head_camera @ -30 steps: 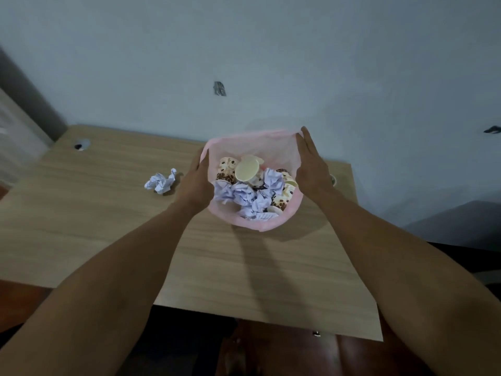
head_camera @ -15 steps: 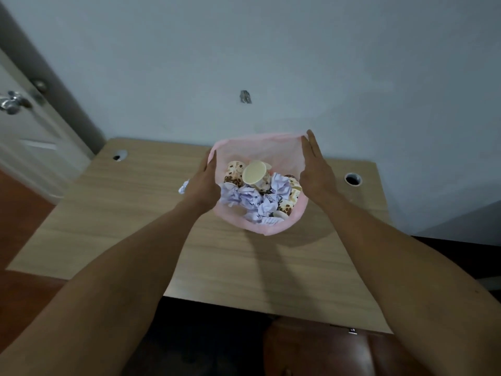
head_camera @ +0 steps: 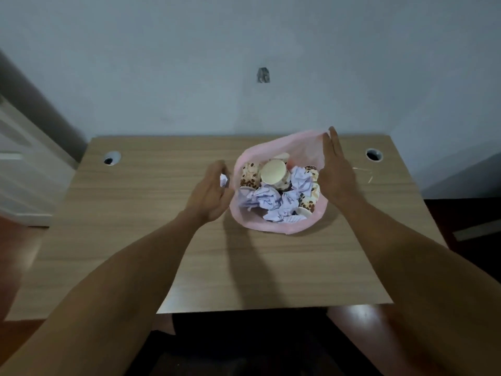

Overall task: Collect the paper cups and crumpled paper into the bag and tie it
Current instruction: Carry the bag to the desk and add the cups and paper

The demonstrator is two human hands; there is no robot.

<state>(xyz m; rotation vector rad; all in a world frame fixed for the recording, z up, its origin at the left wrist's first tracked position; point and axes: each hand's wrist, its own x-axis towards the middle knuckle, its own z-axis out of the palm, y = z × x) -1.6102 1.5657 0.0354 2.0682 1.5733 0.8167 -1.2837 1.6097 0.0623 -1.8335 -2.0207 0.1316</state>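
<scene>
The pink bag (head_camera: 279,226) is sitting open on the tabletop (head_camera: 141,213), holding paper cups (head_camera: 273,173) and crumpled paper (head_camera: 267,199). Left hand (head_camera: 210,195) is curling its grip around one crumpled paper ball (head_camera: 223,180) just left of the bag. Right hand (head_camera: 334,172), fingers extended, is pressing flat against the bag's right wall.

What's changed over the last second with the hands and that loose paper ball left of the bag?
The left hand has left the bag rim and moved left, closing around the loose crumpled paper on the table. The right hand still rests flat against the bag's right rim. The bag stays open, full of cups.
</scene>
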